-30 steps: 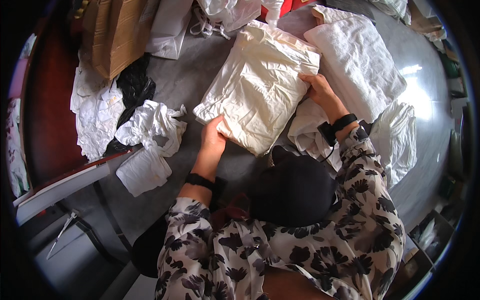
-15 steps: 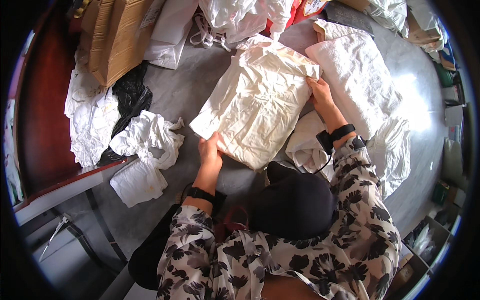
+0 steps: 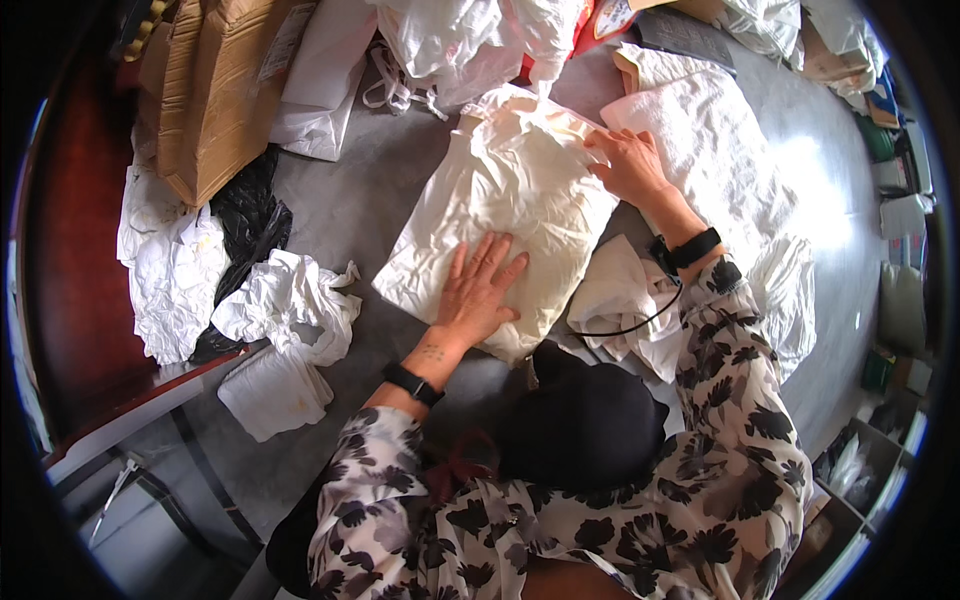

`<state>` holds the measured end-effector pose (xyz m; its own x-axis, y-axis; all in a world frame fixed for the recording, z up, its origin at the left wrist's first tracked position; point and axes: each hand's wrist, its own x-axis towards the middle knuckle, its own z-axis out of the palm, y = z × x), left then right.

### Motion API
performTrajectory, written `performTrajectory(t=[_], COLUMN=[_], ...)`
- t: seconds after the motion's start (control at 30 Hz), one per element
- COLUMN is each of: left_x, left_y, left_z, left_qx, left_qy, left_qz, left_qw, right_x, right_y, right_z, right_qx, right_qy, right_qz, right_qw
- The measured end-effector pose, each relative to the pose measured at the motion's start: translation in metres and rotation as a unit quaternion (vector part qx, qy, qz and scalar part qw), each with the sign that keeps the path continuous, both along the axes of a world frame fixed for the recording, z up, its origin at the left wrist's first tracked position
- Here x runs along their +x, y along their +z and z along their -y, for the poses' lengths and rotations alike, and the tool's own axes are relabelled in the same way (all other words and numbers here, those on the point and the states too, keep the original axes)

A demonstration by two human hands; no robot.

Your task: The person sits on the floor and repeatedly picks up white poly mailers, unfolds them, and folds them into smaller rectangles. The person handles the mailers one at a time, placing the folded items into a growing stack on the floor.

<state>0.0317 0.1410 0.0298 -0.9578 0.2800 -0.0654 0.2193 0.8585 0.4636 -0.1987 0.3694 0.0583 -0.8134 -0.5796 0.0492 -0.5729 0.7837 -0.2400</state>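
Note:
A folded cream-white cloth, wrinkled on top, lies on the grey floor in front of me. My left hand rests flat on its near part, fingers spread. At the cloth's far right edge is my right hand, its fingers apart and the fingertips touching the fabric. A thick folded white towel lies just beyond the right hand. Under my right forearm sits a smaller crumpled white cloth, with a dark cord from the wristband running over it.
Left of the cloth lie crumpled white fabric, a black plastic bag and a cardboard box. White plastic bags stand at the far side. A reddish-brown wooden surface borders the left; grey shelving borders the right.
My left hand has let go of the cloth's near left corner and moved onto its top. The right hand has loosened its grip on the right edge and shifted slightly up.

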Motion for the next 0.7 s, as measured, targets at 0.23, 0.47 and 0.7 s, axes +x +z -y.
performTrajectory(t=[0.23,0.47,0.7], left_x=[0.002,0.001,0.002], left_y=[-0.037,-0.045,-0.051], left_z=[0.003,0.006,0.006], left_qx=[-0.011,-0.006,0.007], left_qy=[-0.009,-0.021,-0.012], left_qz=[0.057,0.047,0.013], left_qw=[0.998,0.999,1.0], right_x=[-0.01,-0.005,-0.017], right_y=[0.013,0.033,0.02], right_z=[-0.005,0.028,0.083], right_qx=[-0.056,-0.137,-0.195], right_qy=[0.046,0.148,-0.116], right_qz=[-0.179,0.027,0.448], right_qw=[0.981,0.979,0.865])
